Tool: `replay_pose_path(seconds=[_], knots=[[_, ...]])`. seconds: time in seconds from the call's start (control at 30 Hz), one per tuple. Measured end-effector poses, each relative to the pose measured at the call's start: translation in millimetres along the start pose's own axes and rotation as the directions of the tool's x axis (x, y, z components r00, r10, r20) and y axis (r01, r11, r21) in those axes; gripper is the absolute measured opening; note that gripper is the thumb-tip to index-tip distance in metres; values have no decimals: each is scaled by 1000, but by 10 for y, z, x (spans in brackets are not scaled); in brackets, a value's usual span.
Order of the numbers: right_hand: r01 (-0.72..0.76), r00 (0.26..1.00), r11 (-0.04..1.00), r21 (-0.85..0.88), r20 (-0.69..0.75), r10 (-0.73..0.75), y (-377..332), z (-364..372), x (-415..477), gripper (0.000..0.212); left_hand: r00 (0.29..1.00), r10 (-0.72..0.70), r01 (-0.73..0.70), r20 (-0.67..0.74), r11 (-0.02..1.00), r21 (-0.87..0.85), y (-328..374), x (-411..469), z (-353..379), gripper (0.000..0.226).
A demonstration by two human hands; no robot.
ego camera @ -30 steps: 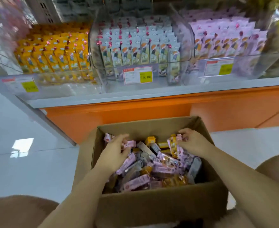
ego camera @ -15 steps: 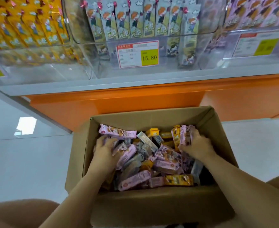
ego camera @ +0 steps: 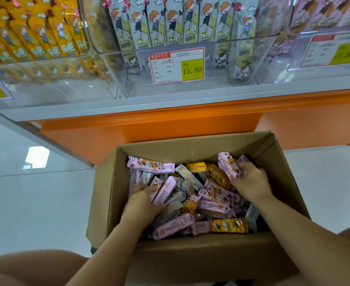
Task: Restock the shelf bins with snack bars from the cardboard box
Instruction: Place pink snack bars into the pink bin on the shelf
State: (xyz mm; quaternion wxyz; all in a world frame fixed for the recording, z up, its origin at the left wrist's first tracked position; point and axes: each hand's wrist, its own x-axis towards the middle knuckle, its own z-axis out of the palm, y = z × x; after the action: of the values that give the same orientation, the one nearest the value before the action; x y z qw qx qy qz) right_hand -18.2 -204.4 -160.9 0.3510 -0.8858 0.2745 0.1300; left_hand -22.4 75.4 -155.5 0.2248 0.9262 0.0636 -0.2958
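**Both hands down in the box, under the shelf bins**

The cardboard box (ego camera: 190, 256) stands open on a glossy white tiled floor (ego camera: 36, 205). A bright patch of light (ego camera: 37, 157) reflects off the tiles to the left of the box. Inside the box lies a loose heap of snack bars (ego camera: 192, 195) in pink, grey and yellow wrappers, lying at every angle.

The right hand (ego camera: 251, 181) is at the box's far right corner. Its fingers are curled tight round a bundle of pink bars (ego camera: 227, 165), which stand nearly upright above the heap. The left hand (ego camera: 142, 202) is at the box's left side with its fingers dug down among the wrappers, and a pink wrapper (ego camera: 163, 189) lies against the thumb. The fingertips are hidden, so I cannot tell whether they grip anything.

Just beyond the box rises an orange base panel (ego camera: 149, 130), topped by a pale grey shelf (ego camera: 170, 105). Three clear bins sit on it. Straight beyond the box is the one with grey bars (ego camera: 171, 23), standing on end in a row, with a price tag (ego camera: 177, 66) reading 15.80 on its front. The yellow bars (ego camera: 36, 36) are beyond and to the left, the pink bin (ego camera: 324, 13) beyond and to the right.

A bare knee (ego camera: 25, 265) shows at the box's near left.
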Motion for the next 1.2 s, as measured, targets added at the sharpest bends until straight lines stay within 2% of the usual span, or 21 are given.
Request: replay_pose_path(seconds=[0.1, 0.17, 0.23, 0.3, 0.37, 0.53, 0.63, 0.7, 0.77, 0.83, 0.9, 1.03, 1.13, 1.2], knots=[[-16, 999, 990, 140, -32, 21, -61, 11, -164, 40, 997, 70, -70, 8, 998, -6, 47, 10, 13, 64], [-10, 1000, 981, 196, -14, 13, -102, 33, -279, 34, 994, 111, -112, -26, 991, -78, 84, 24, 13, 59], [62, 997, 981, 183, 41, -71, -108, 100, -369, 35, 989, 123, -137, -85, 974, -180, 103, 28, 16, 56], [133, 978, 984, 121, 144, -150, -120, 181, -438, 39, 989, 91, -124, -118, 945, -303, 108, 20, 15, 57], [158, 966, 981, 113, 186, -177, -162, 249, -457, 39, 992, 27, -74, -121, 911, -405, 101, 22, -2, 54], [118, 965, 964, 237, 201, -168, -339, 408, -421, 40, 995, -68, 32, -66, 899, -437, 104, 56, -9, 45], [132, 950, 976, 172, 259, -174, -426, 558, -399, 38, 993, -102, 54, -59, 837, -545, 172, 92, -33, 46], [132, 933, 983, 126, 320, -166, -473, 641, -404, 49, 981, -128, 36, -146, 859, -510, 203, 96, -37, 44], [124, 923, 987, 107, 352, -154, -508, 714, -396, 60, 949, -145, 23, -280, 917, -398, 215, 73, -2, 37], [121, 914, 988, 98, 378, -149, -563, 757, -417, 62, 914, -147, 52, -378, 967, -250, 218, 5, 43, 37], [116, 924, 990, 78, 356, -136, -603, 791, -433, 62, 890, -171, 81, -422, 972, -223, 195, -41, 68, 44], [242, 945, 970, -4, 229, -235, -688, 825, -460, 54, 910, -292, 143, -295, 888, -438, 169, -25, 16, 59], [335, 920, 941, -44, 233, -316, -742, 848, -479, 43, 925, -326, 195, -196, 848, -493, 127, 38, -6, 59], [335, 923, 939, -73, 226, -312, -746, 857, -511, 38, 930, -342, 213, -134, 801, -560, 102, 44, -20, 54]])
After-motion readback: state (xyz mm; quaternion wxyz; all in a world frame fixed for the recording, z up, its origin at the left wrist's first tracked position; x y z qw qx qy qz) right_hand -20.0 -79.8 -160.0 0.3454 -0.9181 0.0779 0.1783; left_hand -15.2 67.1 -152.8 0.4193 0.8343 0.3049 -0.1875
